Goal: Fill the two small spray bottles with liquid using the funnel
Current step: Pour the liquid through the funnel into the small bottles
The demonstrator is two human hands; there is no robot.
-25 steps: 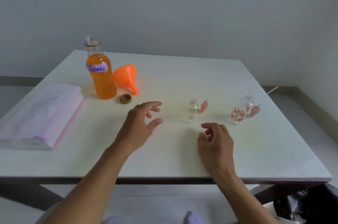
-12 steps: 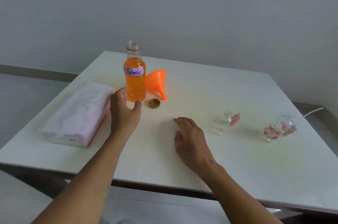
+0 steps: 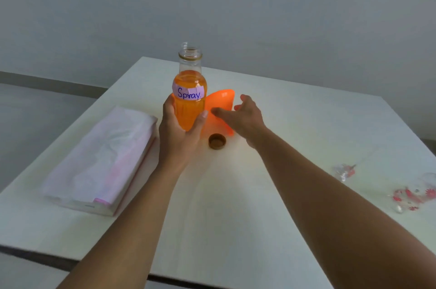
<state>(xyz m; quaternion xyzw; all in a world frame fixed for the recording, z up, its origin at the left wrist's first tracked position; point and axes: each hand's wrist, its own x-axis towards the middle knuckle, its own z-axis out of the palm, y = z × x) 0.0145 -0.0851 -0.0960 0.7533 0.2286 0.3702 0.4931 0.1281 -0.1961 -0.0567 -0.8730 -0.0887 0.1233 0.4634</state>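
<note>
We're early — left hand (image 3: 179, 133) clamped on the uncapped bottle (image 3: 190, 97), right hand (image 3: 245, 116) spread over the funnel (image 3: 221, 100); both spray bottles (image 3: 344, 170) look unfilled.

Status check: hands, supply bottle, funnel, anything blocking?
Left hand gripping Spray bottle, uncapped. Right hand open, at funnel. Cap loose on table; nothing blocking.

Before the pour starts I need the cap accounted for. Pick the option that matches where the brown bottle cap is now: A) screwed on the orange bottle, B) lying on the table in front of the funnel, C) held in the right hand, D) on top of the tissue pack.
B: the brown cap lies open side up on the table, just in front of the orange funnel, while the orange bottle has an open neck.
</note>
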